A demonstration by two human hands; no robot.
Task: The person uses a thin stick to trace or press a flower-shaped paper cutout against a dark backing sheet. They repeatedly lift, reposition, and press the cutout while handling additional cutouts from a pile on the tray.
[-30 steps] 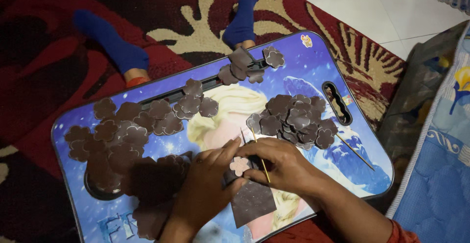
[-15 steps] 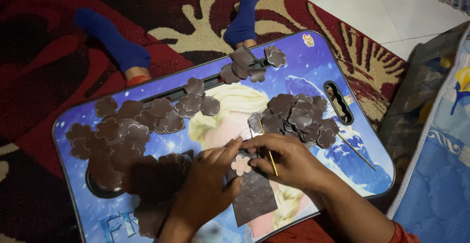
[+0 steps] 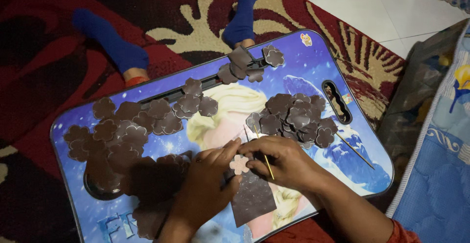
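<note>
- The blue lap tray with a printed cartoon picture [image 3: 313, 57] fills the middle of the frame and serves as my counter; it sits over the red patterned carpet [image 3: 44, 101], and I judge it best kept level so the loose pieces do not slide.
- The dark brown flower-shaped cut-outs lie in two main groups: a spread on the left of the tray [image 3: 122, 130] and a heap right of centre [image 3: 293, 115], just above my right hand. I would keep my wrists clear of both.
- The dark brown textured sheet [image 3: 252, 199] lies low in the frame, partly under my hands; I should not lean on it.
- My left hand [image 3: 208, 182], at lower centre, is closed narrowly, fingertips pinching the small pale flower-shaped cut-out [image 3: 239, 164] from its left side.
- My right hand [image 3: 286, 162] meets that flower from the right, its thumb and forefinger touching it, and also grips the thin yellow wooden stick [image 3: 267, 162], which slants across my fingers. A light pinch seems wise, since the flower looks easy to crease.
- A second thin stick [image 3: 355, 151] lies on the tray at the right, apart from my hands.
</note>
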